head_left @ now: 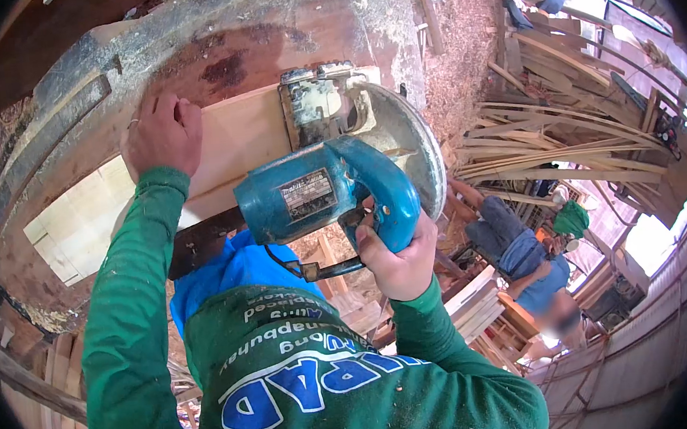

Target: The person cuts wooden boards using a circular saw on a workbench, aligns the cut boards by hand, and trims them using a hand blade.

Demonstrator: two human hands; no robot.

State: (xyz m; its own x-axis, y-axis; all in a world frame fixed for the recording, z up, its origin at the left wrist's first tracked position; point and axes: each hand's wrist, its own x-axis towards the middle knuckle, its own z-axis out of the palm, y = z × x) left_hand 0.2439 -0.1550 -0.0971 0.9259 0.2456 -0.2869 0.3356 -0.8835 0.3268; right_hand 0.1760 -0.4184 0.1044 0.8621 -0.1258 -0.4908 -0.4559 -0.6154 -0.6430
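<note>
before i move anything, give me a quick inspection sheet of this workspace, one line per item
Surface: worktable dusty and dark-stained.
Job's things: blue saw over one end of a pale board.
Clutter: loose wood strips piled off to the right; wood shavings on the floor.
Grips: left grip, bare, on the board, pressing or holding unclear; right grip, bare, closed around the saw's handle.
Cables: black cord at the saw's handle; its far end is out of sight.
Surroundings: another person in blue, beyond the saw at right.
</note>
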